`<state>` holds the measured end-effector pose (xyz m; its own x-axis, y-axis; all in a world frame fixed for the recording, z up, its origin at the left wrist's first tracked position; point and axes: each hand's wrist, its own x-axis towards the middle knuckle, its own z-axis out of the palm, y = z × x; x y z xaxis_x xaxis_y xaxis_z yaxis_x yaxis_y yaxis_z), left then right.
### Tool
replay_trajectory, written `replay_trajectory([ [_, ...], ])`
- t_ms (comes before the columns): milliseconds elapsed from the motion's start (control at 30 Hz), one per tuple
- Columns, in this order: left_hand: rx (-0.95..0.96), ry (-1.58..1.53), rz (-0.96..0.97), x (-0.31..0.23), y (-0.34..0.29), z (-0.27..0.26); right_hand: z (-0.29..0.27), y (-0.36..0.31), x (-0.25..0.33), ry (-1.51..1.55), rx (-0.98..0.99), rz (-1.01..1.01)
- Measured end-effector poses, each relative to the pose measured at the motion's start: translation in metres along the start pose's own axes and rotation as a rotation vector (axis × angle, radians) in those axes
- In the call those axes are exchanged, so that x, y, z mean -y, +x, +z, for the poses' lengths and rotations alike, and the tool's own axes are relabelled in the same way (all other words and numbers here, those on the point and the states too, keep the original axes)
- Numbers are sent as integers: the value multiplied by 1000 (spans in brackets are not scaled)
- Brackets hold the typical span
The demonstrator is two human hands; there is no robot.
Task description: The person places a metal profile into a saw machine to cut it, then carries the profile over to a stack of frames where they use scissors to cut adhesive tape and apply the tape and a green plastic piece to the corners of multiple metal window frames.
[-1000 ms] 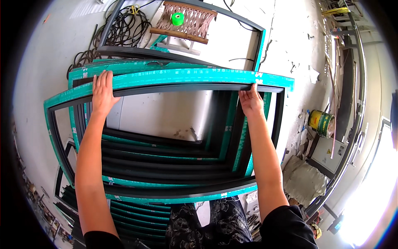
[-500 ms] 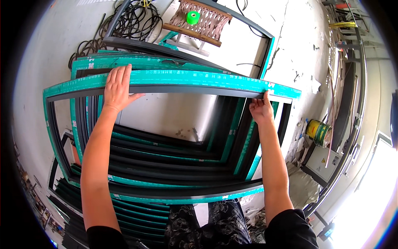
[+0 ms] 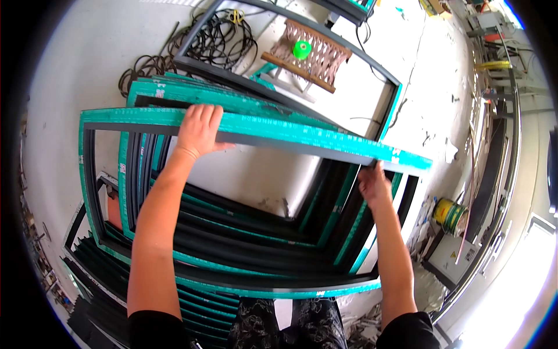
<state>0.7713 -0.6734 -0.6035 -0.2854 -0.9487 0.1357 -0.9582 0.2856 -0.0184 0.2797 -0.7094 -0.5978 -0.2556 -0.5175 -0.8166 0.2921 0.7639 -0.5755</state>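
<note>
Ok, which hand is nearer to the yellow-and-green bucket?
Right. The right hand is near the right end of the front frame's upper bar, left of the bucket; the left hand is farther left on that bar.

Bright green cylindrical roll (image 3: 301,50) tops a low stool with a brown woven-strap seat (image 3: 326,57)

I spot the pair just past twelve o'clock, a brown wooden bar edging the seat. Toward eleven, a tangled heap of thin black cable (image 3: 212,46) sprawls on the pale, marked floor (image 3: 433,75), a small yellow item (image 3: 235,16) on top. Between three and four there's a round yellow-and-green bucket (image 3: 446,214); just beside it, about four, a flat grey metal box (image 3: 449,256) bears a yellow triangle. Glaring white light (image 3: 517,279) floods in beyond.
</note>
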Motion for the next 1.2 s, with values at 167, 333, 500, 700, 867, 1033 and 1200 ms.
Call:
replay_trajectory([
  [167,24,-118,-175,-17,-9,-16,16,-64,-77,-512,290,-52],
  [333,-64,-143,-488,-78,-31,-35,-52,-138,-188,-1220,549,-361],
  [500,-75,-133,-776,-189,-136,-37,-149,-197,-241,-1515,525,-356],
  [700,80,-180,-900,-378,-239,-71,-228,-200,-207,-1515,336,-585],
  [867,113,-234,-1282,-489,-292,-108,-284,-189,-174,-1701,465,-652],
  [1033,10,-259,-1478,-531,-324,-70,-341,-174,-161,-1714,507,-776],
  [1200,-176,-546,-1757,-517,-306,-73,-371,-156,-167,-1702,456,-834],
])
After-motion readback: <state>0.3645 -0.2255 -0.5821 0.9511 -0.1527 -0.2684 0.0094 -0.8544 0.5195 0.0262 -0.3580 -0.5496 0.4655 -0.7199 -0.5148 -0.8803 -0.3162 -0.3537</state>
